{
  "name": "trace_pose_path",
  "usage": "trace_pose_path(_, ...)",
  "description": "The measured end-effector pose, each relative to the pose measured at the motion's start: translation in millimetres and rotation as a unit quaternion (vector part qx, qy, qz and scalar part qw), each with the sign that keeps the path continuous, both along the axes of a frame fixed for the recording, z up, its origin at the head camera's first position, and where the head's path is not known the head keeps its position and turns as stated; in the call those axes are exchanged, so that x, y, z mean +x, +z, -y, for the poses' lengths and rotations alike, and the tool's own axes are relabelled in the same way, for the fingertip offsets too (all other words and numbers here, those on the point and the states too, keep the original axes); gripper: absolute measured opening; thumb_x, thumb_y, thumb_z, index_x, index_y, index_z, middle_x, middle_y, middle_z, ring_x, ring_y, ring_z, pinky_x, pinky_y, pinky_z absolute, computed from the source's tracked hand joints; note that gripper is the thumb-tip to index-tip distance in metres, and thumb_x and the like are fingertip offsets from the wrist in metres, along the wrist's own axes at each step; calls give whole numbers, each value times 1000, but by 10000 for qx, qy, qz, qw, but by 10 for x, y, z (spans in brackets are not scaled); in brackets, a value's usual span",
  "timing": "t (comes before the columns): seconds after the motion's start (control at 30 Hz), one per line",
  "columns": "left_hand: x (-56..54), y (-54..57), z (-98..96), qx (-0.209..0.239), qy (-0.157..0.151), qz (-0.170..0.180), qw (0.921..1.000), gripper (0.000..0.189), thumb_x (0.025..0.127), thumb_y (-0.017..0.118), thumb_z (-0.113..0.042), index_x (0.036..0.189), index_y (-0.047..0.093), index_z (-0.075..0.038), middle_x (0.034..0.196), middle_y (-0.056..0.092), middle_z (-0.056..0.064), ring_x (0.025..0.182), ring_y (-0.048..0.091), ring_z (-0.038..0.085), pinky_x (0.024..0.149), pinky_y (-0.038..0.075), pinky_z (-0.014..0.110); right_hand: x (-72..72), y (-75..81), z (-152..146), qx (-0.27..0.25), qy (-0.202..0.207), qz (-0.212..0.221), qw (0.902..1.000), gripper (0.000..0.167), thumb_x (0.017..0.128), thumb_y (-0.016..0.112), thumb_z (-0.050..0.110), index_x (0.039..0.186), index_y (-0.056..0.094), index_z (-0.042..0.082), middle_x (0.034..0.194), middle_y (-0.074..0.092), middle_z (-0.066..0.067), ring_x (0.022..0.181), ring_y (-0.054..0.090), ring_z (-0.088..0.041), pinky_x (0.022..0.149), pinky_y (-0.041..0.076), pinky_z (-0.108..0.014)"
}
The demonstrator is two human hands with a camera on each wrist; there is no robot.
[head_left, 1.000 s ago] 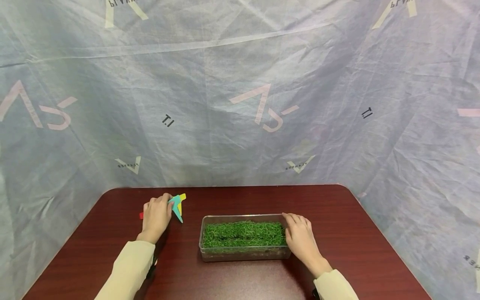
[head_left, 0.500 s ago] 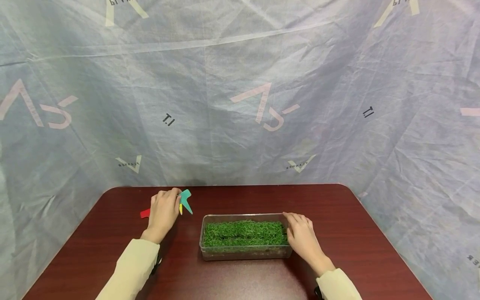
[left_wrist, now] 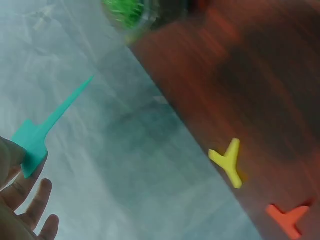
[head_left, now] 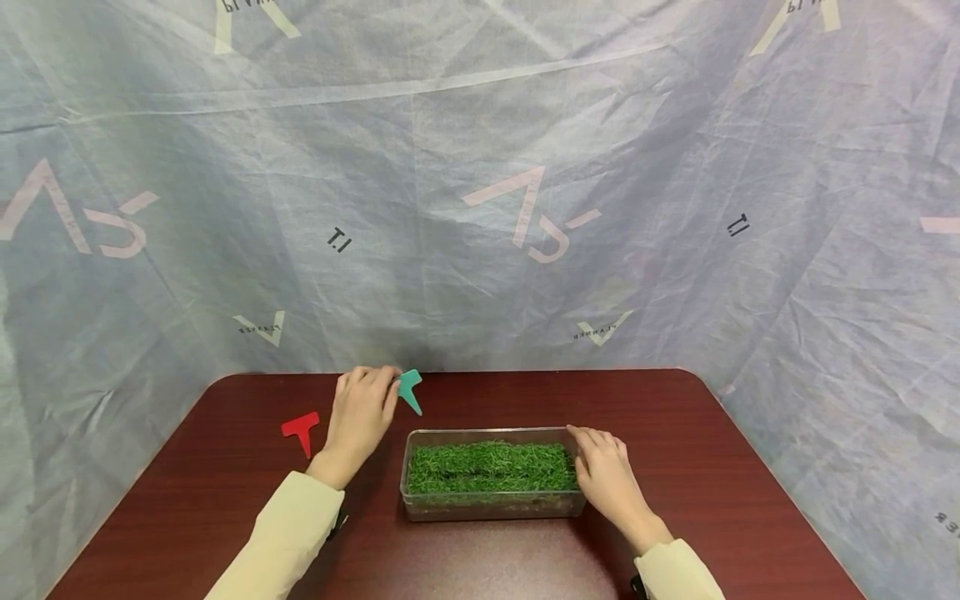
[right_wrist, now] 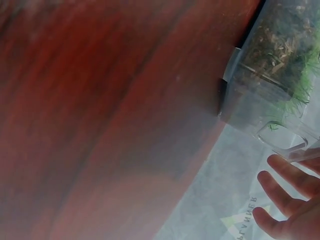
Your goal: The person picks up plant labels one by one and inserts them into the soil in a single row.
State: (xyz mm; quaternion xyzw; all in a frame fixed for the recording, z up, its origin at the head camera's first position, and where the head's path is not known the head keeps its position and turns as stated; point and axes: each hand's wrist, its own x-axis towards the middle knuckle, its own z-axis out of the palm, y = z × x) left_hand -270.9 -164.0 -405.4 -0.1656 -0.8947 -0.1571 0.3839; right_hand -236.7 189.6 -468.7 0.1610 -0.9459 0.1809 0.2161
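My left hand point(head_left: 363, 412) pinches a teal T-shaped plant label point(head_left: 408, 390) above the back of the table. In the left wrist view the teal label's pointed stem angles up away from the fingertips, the other fingers loose. A clear plastic planter box point(head_left: 495, 507) with green grass point(head_left: 491, 467) stands mid-table. On its right end, my right hand point(head_left: 606, 483) holds the rim; several of its fingers point(right_wrist: 280, 192) hang loosely outside the end wall. A red T-shaped label point(head_left: 302, 427) lies left of my left hand. The yellow label point(left_wrist: 227, 162) shows only in the left wrist view.
The dark red wooden table point(head_left: 720, 500) has rounded back corners. Grey printed fabric point(head_left: 480, 275) hangs behind it and along both sides. Brown soil point(right_wrist: 285, 37) is visible through the box's wall.
My left hand has moved right with the teal label, towards the box's back left. The red label has come fully into view; the yellow one is now hidden in the head view. The right hand stays put.
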Motion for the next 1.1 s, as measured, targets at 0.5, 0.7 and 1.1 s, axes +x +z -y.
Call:
trace_pose_path(0.5, 182, 227, -474, -229, -581, -340, 9975, 12, 87, 61, -17, 99, 64, -15, 87, 67, -1, 89, 55, 22, 85, 41, 43, -6, -25, 10, 69, 24, -185, 9998, 42, 82, 57, 2, 124, 54, 3, 113, 61, -14, 105, 54, -33, 91, 36, -54)
trace_pose_path(0.7, 215, 192, -680, -335, -803, -344, 9956, 12, 88, 60, -18, 100, 64, -16, 87, 69, -4, 88, 55, 19, 86, 41, 39, -7, -44, -2, 45, 23, -283, 9996, 43, 81, 59, 1, 123, 55, 3, 112, 62, -14, 104, 54, -32, 90, 36, -53)
trace_pose_path(1.1, 282, 49, -989, -409, -1076, -275, 9930, 14, 87, 61, -18, 101, 65, -17, 84, 67, -7, 88, 55, 16, 85, 41, 35, 13, -39, -9, -50, -17, -25, 10000, 44, 83, 58, 3, 126, 53, 5, 114, 62, -13, 106, 53, -31, 93, 34, -53)
